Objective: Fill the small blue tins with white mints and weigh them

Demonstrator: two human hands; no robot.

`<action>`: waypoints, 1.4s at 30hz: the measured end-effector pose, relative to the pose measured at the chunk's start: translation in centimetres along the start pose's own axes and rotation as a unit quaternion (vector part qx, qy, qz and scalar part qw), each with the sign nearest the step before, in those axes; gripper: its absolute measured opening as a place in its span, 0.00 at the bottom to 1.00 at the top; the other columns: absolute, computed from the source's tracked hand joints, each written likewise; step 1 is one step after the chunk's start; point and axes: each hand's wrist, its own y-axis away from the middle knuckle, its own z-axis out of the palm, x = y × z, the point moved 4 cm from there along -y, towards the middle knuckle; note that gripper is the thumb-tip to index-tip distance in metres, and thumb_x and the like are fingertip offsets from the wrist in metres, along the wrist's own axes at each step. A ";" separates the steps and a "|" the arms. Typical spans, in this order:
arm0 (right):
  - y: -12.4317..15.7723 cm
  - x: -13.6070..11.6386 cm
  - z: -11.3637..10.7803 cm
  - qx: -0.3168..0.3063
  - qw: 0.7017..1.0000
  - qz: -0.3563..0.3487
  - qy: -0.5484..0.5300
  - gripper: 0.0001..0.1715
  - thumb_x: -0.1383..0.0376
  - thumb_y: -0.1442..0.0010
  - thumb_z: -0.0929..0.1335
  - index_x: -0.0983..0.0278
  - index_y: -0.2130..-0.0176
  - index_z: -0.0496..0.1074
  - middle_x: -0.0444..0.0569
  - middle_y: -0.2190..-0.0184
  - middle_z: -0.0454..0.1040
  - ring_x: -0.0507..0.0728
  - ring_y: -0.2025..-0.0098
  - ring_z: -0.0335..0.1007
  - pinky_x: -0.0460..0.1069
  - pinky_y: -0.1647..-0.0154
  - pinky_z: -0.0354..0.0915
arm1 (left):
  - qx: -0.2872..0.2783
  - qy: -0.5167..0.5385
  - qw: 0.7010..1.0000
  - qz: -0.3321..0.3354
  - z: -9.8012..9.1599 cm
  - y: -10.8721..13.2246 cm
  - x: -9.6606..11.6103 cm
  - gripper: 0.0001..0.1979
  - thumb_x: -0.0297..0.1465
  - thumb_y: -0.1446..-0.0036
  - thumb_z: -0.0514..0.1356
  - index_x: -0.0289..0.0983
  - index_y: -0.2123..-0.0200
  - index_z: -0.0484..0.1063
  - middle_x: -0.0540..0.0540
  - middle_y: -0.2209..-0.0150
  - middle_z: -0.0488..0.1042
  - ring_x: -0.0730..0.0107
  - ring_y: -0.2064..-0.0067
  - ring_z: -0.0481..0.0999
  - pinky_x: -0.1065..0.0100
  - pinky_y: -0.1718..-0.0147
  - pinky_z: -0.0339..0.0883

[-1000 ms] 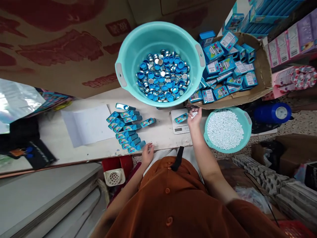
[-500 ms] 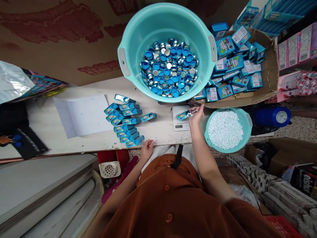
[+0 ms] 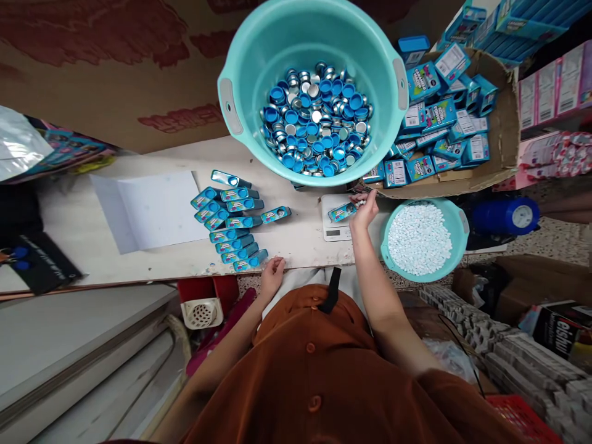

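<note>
Since a second before, the right hand [image 3: 365,209] had dropped from above the small digital scale [image 3: 335,229] to the far end of the blue tin [image 3: 341,212] lying on the scale's platform. Its fingers were curled and pinched around a few white tablets [image 3: 361,202], right against the tin's end. Whether any tablet was inside the tin could not be told. The left hand [image 3: 272,274] had hardly moved. It rested loosely curled on the near edge of the table, holding nothing, just beside the nearest of the laid-out blue tins [image 3: 231,222], which lay in rows to its far left. The camera had tilted a little, so the large teal basin [image 3: 240,80] sat higher in view than before. It stood beyond both hands, holding a heap of blue and silver caps [image 3: 317,120]. Just right of the right hand stood a smaller teal basin [image 3: 457,213] filled with white tablets, off the table's end. Beyond that hand a cardboard box [image 3: 506,123] held blue printed cartons [image 3: 439,129]. The pale tabletop [image 3: 300,243] was scuffed, and a white sheet of paper [image 3: 152,209] lay left of the rows of tins. A red crate [image 3: 217,290] showed under the table near the left hand, and a blue container [image 3: 506,214] lay far right.
</note>
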 end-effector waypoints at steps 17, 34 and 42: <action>0.6 -0.3 -0.6 -0.004 0.996 -0.048 0.077 0.29 0.45 0.39 0.55 0.61 0.79 0.62 0.41 0.81 0.66 0.50 0.72 0.70 0.48 0.63 0.67 | -0.001 -0.054 0.998 0.031 -0.2 0.3 0.8 0.16 0.44 0.46 0.56 0.39 0.61 0.70 0.44 0.61 0.76 0.62 0.57 0.74 0.59 0.53 0.66; -0.6 -4.3 -22.8 0.180 0.917 -0.117 0.337 0.27 0.45 0.41 0.58 0.63 0.73 0.67 0.43 0.77 0.67 0.53 0.72 0.67 0.51 0.61 0.66 | -0.041 -0.170 0.961 0.216 9.5 -4.4 14.0 0.11 0.35 0.48 0.61 0.38 0.60 0.70 0.45 0.65 0.75 0.63 0.61 0.73 0.63 0.57 0.64; -1.3 -3.4 -25.2 0.119 0.900 -0.121 0.402 0.24 0.48 0.43 0.60 0.65 0.66 0.69 0.47 0.70 0.69 0.54 0.65 0.66 0.51 0.58 0.64 | 0.031 -0.251 0.947 0.197 14.8 -6.7 16.4 0.13 0.35 0.52 0.64 0.38 0.65 0.66 0.44 0.66 0.71 0.59 0.60 0.71 0.63 0.60 0.62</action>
